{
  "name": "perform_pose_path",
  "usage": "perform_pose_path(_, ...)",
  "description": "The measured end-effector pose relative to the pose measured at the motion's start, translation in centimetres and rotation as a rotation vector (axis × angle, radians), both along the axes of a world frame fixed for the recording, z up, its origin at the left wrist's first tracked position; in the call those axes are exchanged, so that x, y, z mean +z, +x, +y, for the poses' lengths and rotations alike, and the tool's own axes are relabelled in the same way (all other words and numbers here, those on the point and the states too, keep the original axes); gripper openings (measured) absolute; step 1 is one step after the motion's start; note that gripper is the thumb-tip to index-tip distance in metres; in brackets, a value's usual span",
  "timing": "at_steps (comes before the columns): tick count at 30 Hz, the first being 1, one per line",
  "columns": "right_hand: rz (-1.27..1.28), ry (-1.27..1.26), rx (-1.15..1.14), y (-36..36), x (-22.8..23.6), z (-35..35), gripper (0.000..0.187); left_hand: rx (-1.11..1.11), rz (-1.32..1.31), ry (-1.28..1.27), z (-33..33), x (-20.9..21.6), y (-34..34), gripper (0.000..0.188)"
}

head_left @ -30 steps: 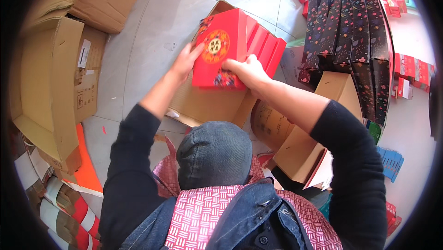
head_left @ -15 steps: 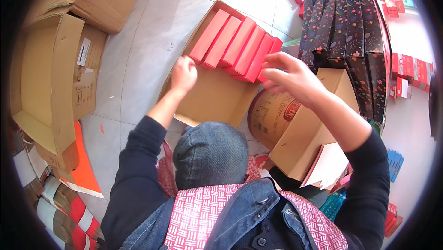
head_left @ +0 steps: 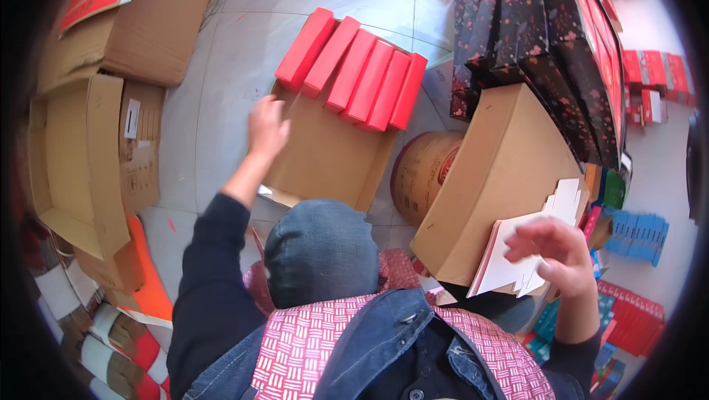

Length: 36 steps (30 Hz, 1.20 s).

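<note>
A shallow brown carton (head_left: 325,167) lies on the floor ahead of me, with several slim red boxes (head_left: 360,67) standing side by side in its far part. At the carton's left rim is my left hand (head_left: 267,128), its fingers loosely bent with nothing seen in them; whether it touches the rim I cannot tell. My right hand (head_left: 554,252) hovers at the right over a stack of white card pieces (head_left: 543,215), fingers apart and holding nothing. Those pieces lie on a larger brown carton (head_left: 495,156) beside my knee.
Tall black flower-patterned boxes (head_left: 509,31) stand at the far right. A round brown tub (head_left: 425,171) sits between the two cartons. Further cartons (head_left: 88,171) line the left side. Blue packs (head_left: 639,234) and red packs (head_left: 631,315) lie on the right.
My right hand has moved from the red boxes back and right to the white card pieces. My left hand has come slightly nearer and left along the carton's rim. The view has shifted.
</note>
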State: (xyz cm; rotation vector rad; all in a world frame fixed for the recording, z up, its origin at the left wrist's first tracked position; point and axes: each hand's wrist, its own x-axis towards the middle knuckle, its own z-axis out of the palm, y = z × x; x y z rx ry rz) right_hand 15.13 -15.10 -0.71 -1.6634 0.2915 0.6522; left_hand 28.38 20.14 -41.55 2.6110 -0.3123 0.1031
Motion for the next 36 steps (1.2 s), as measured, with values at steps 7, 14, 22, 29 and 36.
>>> perform_pose_path(7,0.027,0.052,-0.233,-6.9,0.2,-3.9,0.057,0.441,0.733,0.125,5.3,-5.9,-8.5,0.034)
perform_pose_path(14,-0.046,0.069,-0.256,-8.2,0.0,-5.6,0.059,0.347,0.649,0.080,-1.0,-4.8,-10.2,0.028)
perform_pose_path(22,-0.070,0.044,-0.268,-8.9,-0.5,-7.3,0.058,0.262,0.301,0.293,-2.7,0.5,-7.2,0.040)
perform_pose_path(29,-0.146,0.025,-0.268,-7.4,-0.9,-8.5,0.060,-1.055,0.673,-0.018,-15.1,2.8,2.9,0.069)
perform_pose_path(36,-0.119,-0.017,-0.337,-8.4,-0.4,-9.6,0.058,-0.860,0.805,0.146,-19.8,2.2,7.3,0.062)
